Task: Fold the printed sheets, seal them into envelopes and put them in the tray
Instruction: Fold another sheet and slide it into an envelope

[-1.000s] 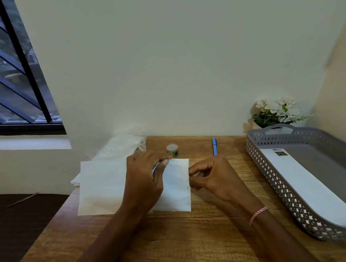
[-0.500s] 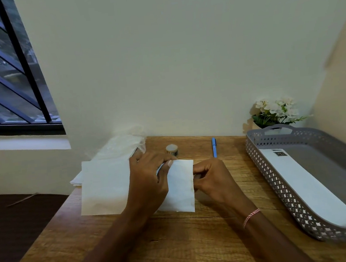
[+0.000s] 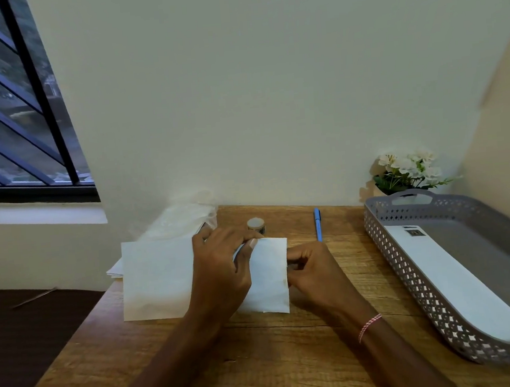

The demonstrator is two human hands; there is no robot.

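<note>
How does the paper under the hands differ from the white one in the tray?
The table paper is held by the left hand and right hand; the tray envelope lies untouched in the gray tray. The table paper is plain; the tray envelope bears a dark mark. Both are white.

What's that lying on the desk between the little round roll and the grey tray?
A blue pen lies there, touching neither the small roll nor the grey tray; the head view shows it.
</note>
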